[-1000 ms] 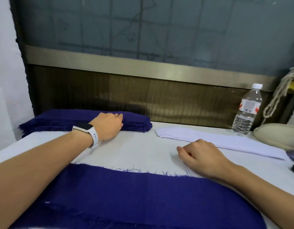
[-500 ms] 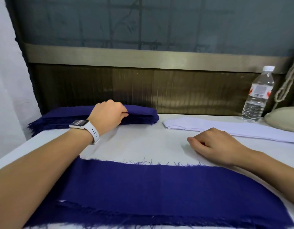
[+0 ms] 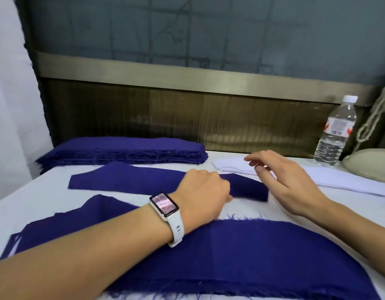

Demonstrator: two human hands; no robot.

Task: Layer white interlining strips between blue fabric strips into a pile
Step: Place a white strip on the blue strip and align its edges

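**Left hand gripped one blue strip; right hand spread by the white interlining**

Head view: the left hand (image 3: 204,191), with a white watch (image 3: 165,206) on its wrist, sat at the centre of the table (image 3: 35,202). Its fingers were curled onto a single blue strip (image 3: 126,180), with one fingertip showing under the strip's near edge. That strip lay flat and ran across the table from 9 o'clock towards 3 o'clock, its right end just past the knuckles.

The stack of blue strips (image 3: 122,151) lay at 10 o'clock against the back wall, apart from the held strip. At 6 o'clock, closest to the person, the pile (image 3: 252,256) showed blue fabric on top, with frayed edges, under the left forearm.

The right hand (image 3: 289,182) was at 2 o'clock, fingers straight, spread and holding nothing. It was over the left end of the white interlining strips (image 3: 339,180); motion blur hid whether it touched them.

A water bottle (image 3: 334,133) stood upright further out at 2 o'clock, near the wall. A beige rounded object (image 3: 369,167) lay at 3 o'clock, just beside the interlining.
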